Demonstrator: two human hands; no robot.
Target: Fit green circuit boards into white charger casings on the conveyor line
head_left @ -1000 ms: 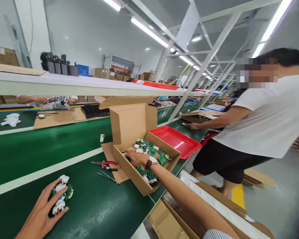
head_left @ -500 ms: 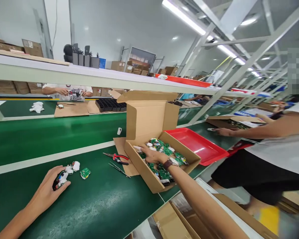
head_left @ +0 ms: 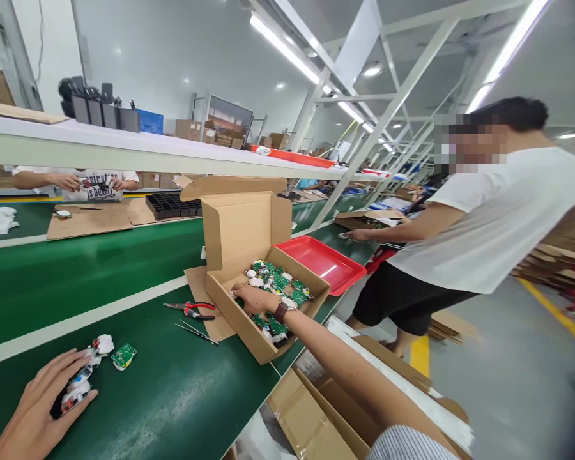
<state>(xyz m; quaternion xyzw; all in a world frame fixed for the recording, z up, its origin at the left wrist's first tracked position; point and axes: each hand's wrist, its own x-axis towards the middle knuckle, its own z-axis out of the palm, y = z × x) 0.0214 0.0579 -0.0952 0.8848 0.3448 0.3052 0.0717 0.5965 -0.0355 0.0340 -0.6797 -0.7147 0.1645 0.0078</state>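
The left hand (head_left: 45,406) is at the table's (head_left: 182,390) left end, thumb and fingers part-spread and curved round a row of parts (head_left: 79,386), holding them; how firmly, one cannot tell. A loose board (head_left: 124,356) lies just beside it. The right hand (head_left: 255,299) dips into the box (head_left: 243,329) by its left wall, fingers bent down; whether they grip anything is hidden. More boards (head_left: 272,276) are piled inside.

The boards look light, stiff and fragile, probably slick on the white pieces; they are best pinched by the rims, off the components. The row in the left hand could easily slide apart.

The box stands near the table's right edge, its raised lid toward the far side and the red tray (head_left: 351,276) just beyond. Pliers (head_left: 191,309) and tweezers (head_left: 196,331) lie by its left wall. Between the loose board and the table's near edge there is room to move.
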